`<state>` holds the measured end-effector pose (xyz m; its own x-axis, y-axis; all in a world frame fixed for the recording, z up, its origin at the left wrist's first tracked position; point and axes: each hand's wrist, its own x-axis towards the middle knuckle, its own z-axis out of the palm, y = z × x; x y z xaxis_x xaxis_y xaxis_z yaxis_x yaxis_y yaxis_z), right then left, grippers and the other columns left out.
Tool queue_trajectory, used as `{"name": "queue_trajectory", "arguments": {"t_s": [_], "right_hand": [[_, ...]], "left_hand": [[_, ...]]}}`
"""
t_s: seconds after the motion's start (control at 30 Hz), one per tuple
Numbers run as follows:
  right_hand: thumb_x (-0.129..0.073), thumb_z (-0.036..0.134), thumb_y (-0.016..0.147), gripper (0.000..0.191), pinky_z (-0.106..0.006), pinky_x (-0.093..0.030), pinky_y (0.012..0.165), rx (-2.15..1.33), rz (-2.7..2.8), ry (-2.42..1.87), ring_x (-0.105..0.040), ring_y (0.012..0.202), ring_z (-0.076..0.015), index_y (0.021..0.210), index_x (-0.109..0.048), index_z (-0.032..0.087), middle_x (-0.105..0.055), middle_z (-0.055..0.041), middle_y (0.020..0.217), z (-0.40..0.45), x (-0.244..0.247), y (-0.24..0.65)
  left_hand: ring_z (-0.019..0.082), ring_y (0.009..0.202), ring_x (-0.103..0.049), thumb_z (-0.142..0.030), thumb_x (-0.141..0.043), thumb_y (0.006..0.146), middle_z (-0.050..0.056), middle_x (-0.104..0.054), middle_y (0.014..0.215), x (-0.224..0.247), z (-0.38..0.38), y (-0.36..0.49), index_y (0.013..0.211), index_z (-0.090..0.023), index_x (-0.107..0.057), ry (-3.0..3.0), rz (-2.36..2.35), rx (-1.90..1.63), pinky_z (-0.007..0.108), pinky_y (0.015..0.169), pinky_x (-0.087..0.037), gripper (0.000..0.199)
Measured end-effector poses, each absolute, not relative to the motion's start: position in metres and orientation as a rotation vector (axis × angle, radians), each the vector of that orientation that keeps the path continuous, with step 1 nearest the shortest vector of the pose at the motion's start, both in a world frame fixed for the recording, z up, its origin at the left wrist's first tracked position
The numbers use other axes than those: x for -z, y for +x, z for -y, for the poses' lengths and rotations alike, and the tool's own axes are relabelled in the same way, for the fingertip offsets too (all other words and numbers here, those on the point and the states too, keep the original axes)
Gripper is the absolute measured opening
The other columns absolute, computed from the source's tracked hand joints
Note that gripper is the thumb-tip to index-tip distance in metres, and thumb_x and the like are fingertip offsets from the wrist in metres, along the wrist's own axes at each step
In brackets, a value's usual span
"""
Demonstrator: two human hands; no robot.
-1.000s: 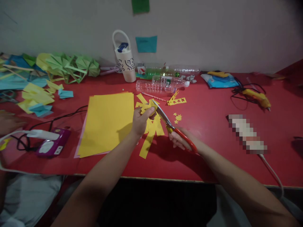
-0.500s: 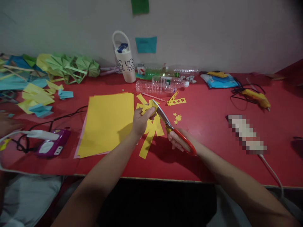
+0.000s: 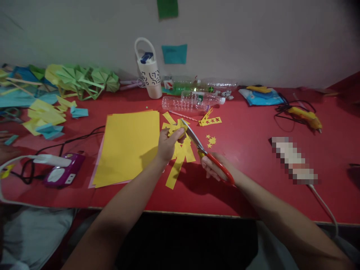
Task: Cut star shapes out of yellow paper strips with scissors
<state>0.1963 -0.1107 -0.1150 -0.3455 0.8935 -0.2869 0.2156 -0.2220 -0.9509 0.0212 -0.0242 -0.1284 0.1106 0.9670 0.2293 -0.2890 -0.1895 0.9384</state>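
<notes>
My left hand point(image 3: 169, 143) pinches a small piece of yellow paper point(image 3: 184, 126) above a heap of cut yellow strips point(image 3: 176, 172). In my right hand point(image 3: 211, 167) are red-handled scissors point(image 3: 218, 167), fingers closed around the handles. The blades point up and left, their tips against the held paper. How deep the paper sits between the blades I cannot tell. Several small yellow stars point(image 3: 213, 140) lie right of the blades. Behind them is a yellow strip with star-shaped holes point(image 3: 211, 121). A stack of yellow sheets point(image 3: 128, 146) lies left of my left hand.
Clear plastic bottles point(image 3: 185, 104) and a white tumbler point(image 3: 150, 77) stand or lie along the wall. A glue gun point(image 3: 305, 117) with a black cord is at right. A purple power socket point(image 3: 64, 170) sits left, near another person's hand point(image 3: 8, 152).
The view has shifted very slightly. My hands, the scissors and the held paper keep their places. At the far left, the other person's hand has moved a little, with a blue paper piece.
</notes>
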Motion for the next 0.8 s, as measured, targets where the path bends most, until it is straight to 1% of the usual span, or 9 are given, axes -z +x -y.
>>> {"name": "queue_trajectory", "arguments": {"t_s": [0.2,0.37,0.5,0.6,0.7,0.8], "right_hand": [[-0.058,0.063,0.084,0.047,-0.028,-0.053,0.047,-1.611,1.467,-1.334,-0.035,0.03,-0.0057,0.065,-0.041,0.024,-0.037,0.012,0.041,0.11,0.114,0.197],[-0.059,0.064,0.084,0.048,-0.027,-0.052,0.046,-1.597,1.474,-1.346,-0.035,0.028,-0.0057,0.064,-0.042,0.024,-0.035,0.0125,0.037,0.108,0.114,0.197],[-0.059,0.065,0.083,0.049,-0.027,-0.053,0.047,-1.572,1.498,-1.402,-0.037,0.029,-0.0064,0.063,-0.042,0.024,-0.035,0.0116,0.038,0.108,0.11,0.197],[-0.059,0.065,0.083,0.048,-0.027,-0.053,0.046,-1.565,1.506,-1.427,-0.039,0.029,-0.0069,0.064,-0.042,0.023,-0.036,0.0113,0.038,0.107,0.109,0.198],[-0.058,0.064,0.083,0.048,-0.028,-0.054,0.047,-1.56,1.514,-1.414,-0.039,0.029,-0.007,0.064,-0.043,0.023,-0.035,0.0116,0.037,0.106,0.111,0.198],[-0.058,0.066,0.082,0.048,-0.028,-0.052,0.044,-1.56,1.501,-1.401,-0.039,0.028,-0.0079,0.064,-0.044,0.024,-0.035,0.0116,0.037,0.106,0.114,0.198]], "left_hand": [[0.008,0.049,-0.049,-0.028,-0.064,0.077,-0.003,-0.052,0.048,0.124,0.025,0.021,0.051,-0.018,-0.056,1.201,-0.811,-1.334,0.025,0.053,-0.042,0.03],[0.008,0.047,-0.047,-0.028,-0.064,0.072,-0.003,-0.053,0.047,0.121,0.025,0.021,0.05,-0.018,-0.057,1.154,-0.819,-1.36,0.025,0.051,-0.041,0.025],[0.007,0.047,-0.048,-0.027,-0.065,0.069,-0.004,-0.054,0.048,0.12,0.024,0.021,0.052,-0.018,-0.057,1.107,-0.817,-1.381,0.024,0.05,-0.041,0.021],[0.006,0.045,-0.048,-0.027,-0.067,0.065,-0.004,-0.053,0.048,0.118,0.023,0.022,0.053,-0.018,-0.055,1.006,-0.815,-1.413,0.023,0.048,-0.04,0.018],[0.005,0.042,-0.045,-0.026,-0.068,0.06,-0.005,-0.049,0.044,0.115,0.021,0.022,0.048,-0.019,-0.048,0.908,-0.813,-1.42,0.023,0.046,-0.037,0.025],[0.005,0.043,-0.044,-0.029,-0.07,0.062,-0.005,-0.048,0.044,0.113,0.02,0.022,0.048,-0.019,-0.044,0.861,-0.795,-1.382,0.022,0.047,-0.036,0.031]]}}
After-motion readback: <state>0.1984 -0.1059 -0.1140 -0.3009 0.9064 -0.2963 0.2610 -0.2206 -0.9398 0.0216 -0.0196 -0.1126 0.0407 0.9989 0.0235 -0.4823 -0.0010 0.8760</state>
